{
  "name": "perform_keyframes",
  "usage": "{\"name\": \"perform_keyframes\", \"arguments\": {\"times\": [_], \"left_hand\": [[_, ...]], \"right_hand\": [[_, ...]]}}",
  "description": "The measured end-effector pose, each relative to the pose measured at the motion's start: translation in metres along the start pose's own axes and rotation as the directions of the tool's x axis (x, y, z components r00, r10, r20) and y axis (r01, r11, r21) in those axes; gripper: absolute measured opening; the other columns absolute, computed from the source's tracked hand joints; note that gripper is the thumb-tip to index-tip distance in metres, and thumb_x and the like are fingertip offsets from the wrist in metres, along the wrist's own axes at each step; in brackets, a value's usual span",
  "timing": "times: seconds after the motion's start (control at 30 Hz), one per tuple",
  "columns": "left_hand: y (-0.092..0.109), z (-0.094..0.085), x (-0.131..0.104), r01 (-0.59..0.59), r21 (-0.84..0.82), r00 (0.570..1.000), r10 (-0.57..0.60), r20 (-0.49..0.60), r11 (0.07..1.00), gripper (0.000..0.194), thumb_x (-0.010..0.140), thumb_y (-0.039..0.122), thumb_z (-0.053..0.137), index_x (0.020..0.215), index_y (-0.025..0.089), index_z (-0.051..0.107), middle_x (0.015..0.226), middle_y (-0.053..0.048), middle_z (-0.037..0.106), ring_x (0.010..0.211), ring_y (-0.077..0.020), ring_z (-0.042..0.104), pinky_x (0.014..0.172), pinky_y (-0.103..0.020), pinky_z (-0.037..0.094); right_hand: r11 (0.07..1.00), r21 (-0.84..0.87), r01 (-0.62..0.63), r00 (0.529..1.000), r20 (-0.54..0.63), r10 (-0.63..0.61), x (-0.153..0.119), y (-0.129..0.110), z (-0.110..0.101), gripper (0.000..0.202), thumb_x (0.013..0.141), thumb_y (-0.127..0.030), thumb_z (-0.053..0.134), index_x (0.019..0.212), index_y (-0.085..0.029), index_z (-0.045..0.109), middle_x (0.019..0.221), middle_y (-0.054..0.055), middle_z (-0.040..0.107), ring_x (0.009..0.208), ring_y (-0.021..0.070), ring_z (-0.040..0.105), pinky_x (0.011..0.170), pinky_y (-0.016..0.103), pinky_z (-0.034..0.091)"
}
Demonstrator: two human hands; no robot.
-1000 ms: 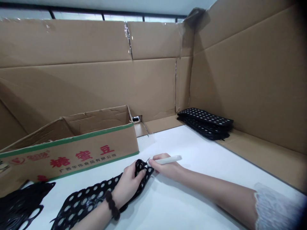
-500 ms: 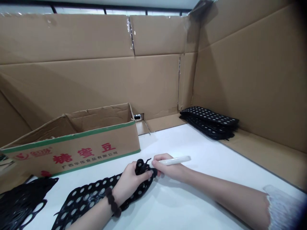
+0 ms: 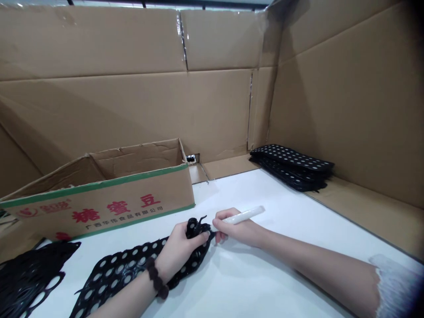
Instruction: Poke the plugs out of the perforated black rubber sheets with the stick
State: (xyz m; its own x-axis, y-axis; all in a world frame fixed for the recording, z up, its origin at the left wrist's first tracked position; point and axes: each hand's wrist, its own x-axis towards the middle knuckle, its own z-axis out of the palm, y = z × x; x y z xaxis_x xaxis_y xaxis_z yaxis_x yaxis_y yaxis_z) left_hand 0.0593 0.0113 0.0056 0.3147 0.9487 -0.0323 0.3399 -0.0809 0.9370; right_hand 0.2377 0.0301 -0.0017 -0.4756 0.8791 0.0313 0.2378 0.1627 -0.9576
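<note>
Perforated black sheet [image 3: 109,277]: on the white counter [image 3: 271,278], in front of the carton [image 3: 177,190]. Long axis oblique, from the near left edge of view up and rightward to a bunched far end with a thin loose strand [image 3: 201,221].

Left hand [image 3: 174,254]: gripping that bunched end, thumb on top; forearm lies over part of the sheet, roughly along its axis. This is the nearer hand, in direct contact.

Right hand [image 3: 240,230]: fingers closed round a white pen-like tool [image 3: 247,215]. The sheet lies to the left of these fingers, its body running away beyond the left hand. Tool barrel slopes down-left to the bunched end, its rear raised to the right. Tip contact cannot be told; black material and fingertips crowd the spot.

Judged key relation: tool tip to bunched end, just beside the left thumb.

Surroundings: black pile [image 3: 29,274] left; dotted stack [image 3: 291,159] far right, well apart.
</note>
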Motion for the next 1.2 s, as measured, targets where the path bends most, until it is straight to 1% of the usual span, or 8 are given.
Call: {"name": "perform_keyframes", "arguments": {"times": [0.23,0.53,0.7,0.97,1.03,1.1,1.17,1.2], "left_hand": [[-0.0005,0.0014,-0.0007,0.0,-0.006,1.0,-0.001,-0.018,1.0,0.022,0.068,0.035,0.055,0.066,0.013,0.051,0.06,0.003,0.047,0.056,-0.0096,0.04,0.052,-0.02,0.033],[0.0021,0.0002,-0.0016,0.026,-0.02,1.0,-0.027,-0.005,0.999,0.024,0.067,0.037,0.055,0.066,0.014,0.051,0.062,0.002,0.049,0.057,-0.0106,0.042,0.053,-0.021,0.034],[0.0006,-0.0003,-0.0009,0.032,-0.01,0.999,-0.032,-0.02,0.999,0.023,0.066,0.037,0.055,0.066,0.014,0.051,0.059,0.003,0.048,0.055,-0.0109,0.042,0.053,-0.022,0.033],[0.0014,-0.0003,-0.0012,0.011,0.012,1.0,-0.011,0.008,1.0,0.023,0.068,0.036,0.054,0.068,0.014,0.053,0.063,0.002,0.051,0.059,-0.0119,0.044,0.056,-0.022,0.034],[0.0006,0.0002,-0.0013,0.006,0.01,1.0,-0.006,0.0,1.0,0.023,0.068,0.037,0.054,0.067,0.014,0.053,0.063,0.001,0.051,0.06,-0.0123,0.044,0.056,-0.022,0.035],[-0.0005,0.0012,-0.0012,-0.003,0.006,1.0,0.003,-0.005,1.0,0.023,0.068,0.037,0.054,0.067,0.013,0.053,0.063,0.001,0.052,0.06,-0.0127,0.045,0.056,-0.022,0.035],[-0.0017,0.0024,-0.001,-0.01,-0.004,1.0,0.01,-0.002,1.0,0.023,0.068,0.037,0.054,0.068,0.013,0.053,0.064,0.0,0.052,0.061,-0.0128,0.045,0.056,-0.022,0.035],[-0.0021,0.003,-0.0008,-0.012,-0.013,1.0,0.012,-0.004,1.0,0.023,0.067,0.036,0.054,0.067,0.014,0.053,0.063,0.001,0.051,0.06,-0.0126,0.044,0.056,-0.022,0.034]], "right_hand": [[0.996,-0.087,0.008,1.0,0.008,-0.008,-0.0034,-0.0015,-0.0007,0.031,0.077,-0.033,0.042,0.056,-0.014,0.053,0.048,-0.001,0.053,0.047,0.0083,0.05,0.051,0.019,0.039],[0.998,0.056,-0.02,0.999,0.031,0.018,0.0005,0.0024,-0.0012,0.033,0.077,-0.034,0.041,0.055,-0.013,0.054,0.043,-0.001,0.053,0.04,0.0079,0.048,0.044,0.019,0.039],[0.998,0.051,0.02,0.999,-0.033,-0.018,0.001,0.0036,-0.0026,0.035,0.077,-0.036,0.041,0.056,-0.013,0.055,0.044,-0.001,0.053,0.041,0.0082,0.048,0.043,0.018,0.038],[0.999,-0.037,0.012,0.999,0.031,-0.011,0.0004,0.0077,-0.0011,0.033,0.078,-0.035,0.04,0.058,-0.013,0.054,0.046,-0.001,0.052,0.044,0.0083,0.049,0.049,0.019,0.04],[0.995,-0.093,0.041,0.998,0.045,-0.037,-0.0003,0.0069,-0.0014,0.033,0.08,-0.033,0.038,0.057,-0.014,0.053,0.047,-0.001,0.052,0.046,0.0087,0.05,0.051,0.019,0.04],[0.971,-0.221,0.088,0.996,0.053,-0.078,-0.0006,0.0054,-0.001,0.035,0.081,-0.032,0.035,0.054,-0.015,0.05,0.048,-0.001,0.052,0.049,0.009,0.05,0.054,0.019,0.039],[0.886,-0.436,0.155,0.988,0.05,-0.148,0.0001,0.0041,0.0011,0.036,0.082,-0.03,0.034,0.051,-0.016,0.047,0.048,-0.001,0.052,0.052,0.0096,0.049,0.057,0.02,0.037],[0.812,-0.555,0.182,0.981,0.046,-0.189,0.001,0.0037,0.0029,0.037,0.082,-0.029,0.033,0.05,-0.016,0.046,0.049,-0.001,0.052,0.052,0.01,0.048,0.059,0.021,0.036]]}}
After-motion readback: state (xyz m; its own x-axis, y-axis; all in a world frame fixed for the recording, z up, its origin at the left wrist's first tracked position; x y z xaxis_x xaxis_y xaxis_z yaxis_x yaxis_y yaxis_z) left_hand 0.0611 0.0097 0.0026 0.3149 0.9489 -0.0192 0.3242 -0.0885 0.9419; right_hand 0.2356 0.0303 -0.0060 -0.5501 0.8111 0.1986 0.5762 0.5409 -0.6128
